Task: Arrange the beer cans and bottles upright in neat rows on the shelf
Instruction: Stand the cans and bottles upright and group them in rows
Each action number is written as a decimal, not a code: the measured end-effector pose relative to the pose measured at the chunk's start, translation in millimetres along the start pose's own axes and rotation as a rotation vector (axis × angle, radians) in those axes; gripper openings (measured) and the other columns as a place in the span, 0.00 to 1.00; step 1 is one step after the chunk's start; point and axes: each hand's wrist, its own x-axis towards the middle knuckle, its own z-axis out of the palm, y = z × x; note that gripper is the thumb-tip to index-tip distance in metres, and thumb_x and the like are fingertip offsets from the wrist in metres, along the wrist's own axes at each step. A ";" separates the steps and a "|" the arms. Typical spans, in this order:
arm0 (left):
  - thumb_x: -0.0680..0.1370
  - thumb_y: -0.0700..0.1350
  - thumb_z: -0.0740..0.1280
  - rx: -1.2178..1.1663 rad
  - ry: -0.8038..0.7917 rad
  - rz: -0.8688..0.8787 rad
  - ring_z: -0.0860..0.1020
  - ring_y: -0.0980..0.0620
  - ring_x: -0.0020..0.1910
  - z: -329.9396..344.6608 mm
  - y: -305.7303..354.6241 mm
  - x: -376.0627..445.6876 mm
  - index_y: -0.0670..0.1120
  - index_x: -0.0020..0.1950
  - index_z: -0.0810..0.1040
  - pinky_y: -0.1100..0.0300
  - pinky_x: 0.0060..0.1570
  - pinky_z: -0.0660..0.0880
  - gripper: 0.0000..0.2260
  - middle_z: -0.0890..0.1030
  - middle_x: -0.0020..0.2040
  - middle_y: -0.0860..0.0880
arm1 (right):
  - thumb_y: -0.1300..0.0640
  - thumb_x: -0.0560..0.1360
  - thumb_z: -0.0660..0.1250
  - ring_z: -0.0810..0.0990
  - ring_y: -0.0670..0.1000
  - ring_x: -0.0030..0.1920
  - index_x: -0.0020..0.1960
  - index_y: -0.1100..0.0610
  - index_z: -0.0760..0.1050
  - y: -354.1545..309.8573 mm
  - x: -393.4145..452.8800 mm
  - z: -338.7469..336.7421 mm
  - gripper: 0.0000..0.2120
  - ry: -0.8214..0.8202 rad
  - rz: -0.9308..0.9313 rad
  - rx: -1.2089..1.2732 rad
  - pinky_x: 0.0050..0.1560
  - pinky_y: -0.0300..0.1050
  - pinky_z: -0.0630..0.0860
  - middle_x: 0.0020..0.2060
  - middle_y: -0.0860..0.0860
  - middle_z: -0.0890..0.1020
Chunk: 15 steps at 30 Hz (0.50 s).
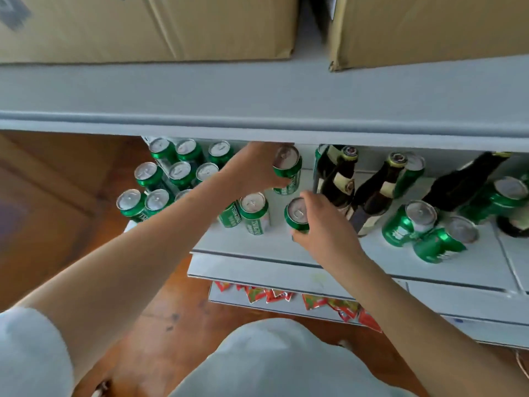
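Green beer cans stand upright in rows [171, 173] at the left of the white shelf [286, 250]. My left hand [254, 167] grips a green can [287, 171] near the shelf's back. My right hand [323, 222] grips another green can [297, 214] nearer the front. One upright can [254, 212] stands between my arms. Dark brown bottles [340, 181] lean at the middle right. Several cans [412, 222] lie tumbled at the right, beside a lying dark bottle [463, 184].
An upper white shelf [257, 96] carries two cardboard boxes [143, 27] and overhangs the cans. Red snack packets [286, 296] sit on the lower shelf. Wooden floor [57, 210] lies to the left. My knee in pale trousers [272, 359] is below.
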 end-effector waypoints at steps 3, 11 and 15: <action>0.71 0.54 0.74 0.103 -0.094 0.006 0.78 0.44 0.57 18.0 -23.4 32.8 0.45 0.68 0.72 0.55 0.52 0.76 0.29 0.80 0.59 0.46 | 0.48 0.75 0.70 0.75 0.56 0.60 0.71 0.58 0.60 -9.7 31.0 26.3 0.32 0.031 0.081 -0.013 0.50 0.48 0.76 0.62 0.56 0.72; 0.68 0.46 0.76 0.104 -0.055 0.102 0.75 0.43 0.62 54.9 -52.7 70.2 0.44 0.66 0.74 0.47 0.60 0.75 0.28 0.77 0.64 0.45 | 0.51 0.75 0.70 0.74 0.56 0.64 0.75 0.59 0.58 -16.5 68.4 57.6 0.34 0.088 0.168 0.048 0.56 0.50 0.75 0.67 0.56 0.69; 0.69 0.47 0.77 0.185 -0.093 0.149 0.73 0.40 0.65 59.4 -54.8 76.8 0.45 0.70 0.71 0.45 0.62 0.73 0.31 0.73 0.69 0.43 | 0.50 0.76 0.69 0.76 0.56 0.62 0.71 0.59 0.65 -19.2 43.0 36.5 0.28 0.124 0.152 0.119 0.57 0.50 0.75 0.64 0.56 0.73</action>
